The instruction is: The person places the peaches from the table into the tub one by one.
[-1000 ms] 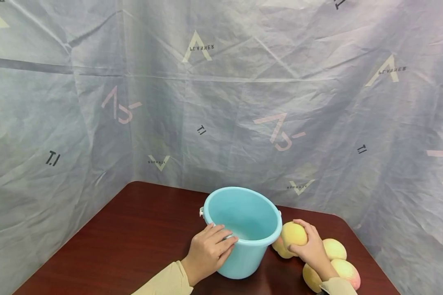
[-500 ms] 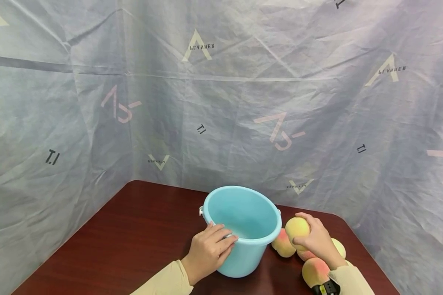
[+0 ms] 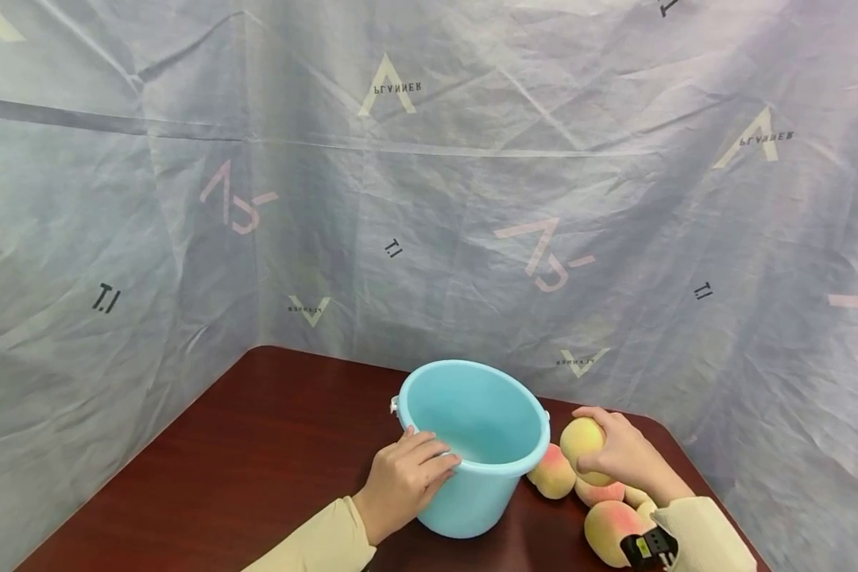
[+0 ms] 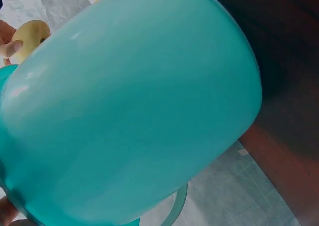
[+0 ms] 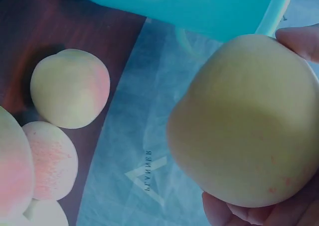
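right hand [image 3: 628,454]: thumb and fingers are curled round a yellow peach [image 3: 581,438], grasping it.
yellow peach: held outside the blue bucket [image 3: 465,508], just to the right of its rim.
left hand [image 3: 403,486]: fingers hook over the bucket's near rim and grip it.
blue bucket: stands on the table [image 3: 257,461], with a white handle fitting at its left side.
blushed peaches [image 3: 608,527]: pink and yellow, grouped below the right hand; one lies just beside the bucket.
black device [image 3: 647,548]: at the right wrist, against the cream sleeve [image 3: 711,536].
table: dark red-brown.
backdrop [image 3: 429,191]: creased grey cloth, printed with letters.
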Tool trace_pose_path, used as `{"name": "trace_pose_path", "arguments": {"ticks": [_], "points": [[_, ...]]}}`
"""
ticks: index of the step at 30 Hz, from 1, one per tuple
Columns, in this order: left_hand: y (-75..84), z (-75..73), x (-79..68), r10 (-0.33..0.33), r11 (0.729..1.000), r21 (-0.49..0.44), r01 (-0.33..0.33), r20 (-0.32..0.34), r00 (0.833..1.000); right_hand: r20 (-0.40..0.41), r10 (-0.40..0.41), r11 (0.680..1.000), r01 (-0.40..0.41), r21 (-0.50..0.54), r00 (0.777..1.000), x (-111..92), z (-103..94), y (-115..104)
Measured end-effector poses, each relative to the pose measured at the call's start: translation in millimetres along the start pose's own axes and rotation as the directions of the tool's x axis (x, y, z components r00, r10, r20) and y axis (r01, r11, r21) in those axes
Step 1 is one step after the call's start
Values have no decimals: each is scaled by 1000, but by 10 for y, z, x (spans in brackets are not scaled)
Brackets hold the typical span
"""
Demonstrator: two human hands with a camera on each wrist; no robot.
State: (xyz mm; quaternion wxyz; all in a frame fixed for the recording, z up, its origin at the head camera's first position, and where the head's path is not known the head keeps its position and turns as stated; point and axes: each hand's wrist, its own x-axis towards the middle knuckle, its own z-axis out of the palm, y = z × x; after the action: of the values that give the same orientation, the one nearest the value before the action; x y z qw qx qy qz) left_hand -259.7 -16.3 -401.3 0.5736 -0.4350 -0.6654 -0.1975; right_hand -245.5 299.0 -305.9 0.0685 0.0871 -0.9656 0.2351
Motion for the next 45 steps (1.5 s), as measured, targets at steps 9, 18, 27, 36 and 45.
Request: {"name": "trace_pose_path", "arguments": {"ticks": [9, 18, 27, 36, 45], "points": [[-72, -42, 41, 42, 999, -6, -42, -2, 999, -1, -61, 998, 60, -37, 998, 45, -91, -116], [-91, -120, 36, 68, 997, -47, -66, 37, 997, 11, -69, 998, 69, -10, 998, 96, -137, -221], [-16, -110, 65, -12, 1000, -28, 13, 46, 999, 21, -128, 989, 129, -68, 992, 161, -132, -410], [-16, -89, 38, -24, 999, -22, 25, 38, 999, 70, -109, 983, 118, -140, 992, 199, -139, -653], [-11, -104, 57, -5, 1000, -22, 6, 46, 999, 122, -120, 968, 143, -206, 985, 284, -80, -831]]}}
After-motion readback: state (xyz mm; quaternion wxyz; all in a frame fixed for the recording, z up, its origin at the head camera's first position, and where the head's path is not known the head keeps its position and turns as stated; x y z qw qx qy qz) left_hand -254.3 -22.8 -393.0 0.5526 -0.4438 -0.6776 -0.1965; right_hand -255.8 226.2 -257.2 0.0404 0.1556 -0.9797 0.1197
